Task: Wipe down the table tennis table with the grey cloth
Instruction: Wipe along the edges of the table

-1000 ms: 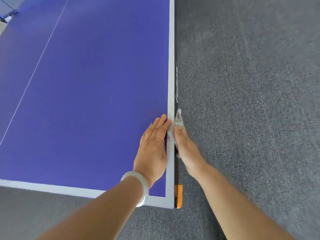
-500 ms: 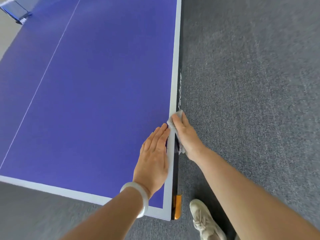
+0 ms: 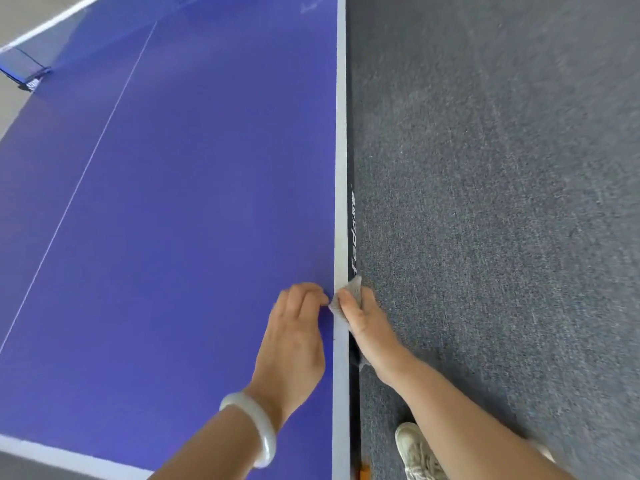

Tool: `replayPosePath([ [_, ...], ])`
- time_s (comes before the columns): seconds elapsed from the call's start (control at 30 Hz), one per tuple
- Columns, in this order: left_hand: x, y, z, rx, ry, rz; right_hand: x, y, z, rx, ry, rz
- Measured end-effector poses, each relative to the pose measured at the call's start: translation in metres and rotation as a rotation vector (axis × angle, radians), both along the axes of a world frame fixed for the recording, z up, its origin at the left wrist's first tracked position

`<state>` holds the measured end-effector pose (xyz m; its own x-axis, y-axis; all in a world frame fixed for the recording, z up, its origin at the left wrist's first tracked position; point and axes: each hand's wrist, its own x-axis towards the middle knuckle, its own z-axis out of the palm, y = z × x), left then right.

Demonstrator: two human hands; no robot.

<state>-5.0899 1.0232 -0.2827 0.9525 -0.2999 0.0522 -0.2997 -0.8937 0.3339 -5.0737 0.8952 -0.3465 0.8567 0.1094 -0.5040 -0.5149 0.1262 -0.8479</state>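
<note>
Standing on the grey carpet (image 3: 502, 202), pale sneaker (image 3: 415, 452) down by the near corner. White bangle (image 3: 258, 427) on the left wrist. Left hand (image 3: 294, 341) rests on the blue table tennis table (image 3: 173, 220), fingers curled under, holding nothing. Right hand (image 3: 369, 327) grips the grey cloth (image 3: 354, 287) against the table's side edge, just beside the left. Net (image 3: 24, 64) way off far left.

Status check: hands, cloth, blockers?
Left hand curled, resting on the table. Right hand grips grey cloth against its side edge. Nothing visible blocking the edge ahead.
</note>
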Motion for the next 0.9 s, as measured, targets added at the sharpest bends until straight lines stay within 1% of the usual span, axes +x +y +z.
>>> replayPosePath([
  [0.03,0.017,0.000,0.001,-0.020,-0.007,0.042,0.000,0.000,0.001,0.007,-0.001,-0.006],
  [0.1,0.056,-0.004,0.000,0.000,-0.010,0.078,-0.001,0.001,0.002,0.030,-0.009,-0.012],
  [0.23,0.118,-0.021,-0.012,0.137,0.006,0.015,-0.002,0.002,-0.006,0.030,-0.016,0.003],
  [0.3,0.128,-0.023,-0.017,0.146,0.007,0.010,-0.002,0.002,-0.010,0.037,-0.028,0.009],
  [0.47,0.127,-0.018,-0.023,0.039,0.023,0.028,-0.001,0.003,0.001,0.066,-0.110,-0.085],
  [0.53,0.127,-0.017,-0.024,0.007,0.026,0.034,0.029,0.003,0.003,0.133,-0.088,-0.143],
  [0.6,0.127,-0.017,-0.023,-0.009,0.031,0.032,0.086,0.002,-0.002,0.170,-0.099,-0.205],
  [0.67,0.126,-0.016,-0.023,-0.013,0.036,0.024,0.146,-0.004,0.000,0.194,-0.100,-0.192],
  [0.73,0.128,-0.015,-0.023,-0.001,0.035,0.025,0.170,-0.005,-0.003,0.207,-0.147,-0.200],
  [0.8,0.129,-0.015,-0.024,0.017,0.028,0.029,0.142,-0.002,-0.005,0.193,-0.243,-0.184],
  [0.9,0.129,-0.016,-0.024,0.040,0.030,0.037,0.060,0.007,-0.011,0.156,-0.356,-0.154],
])
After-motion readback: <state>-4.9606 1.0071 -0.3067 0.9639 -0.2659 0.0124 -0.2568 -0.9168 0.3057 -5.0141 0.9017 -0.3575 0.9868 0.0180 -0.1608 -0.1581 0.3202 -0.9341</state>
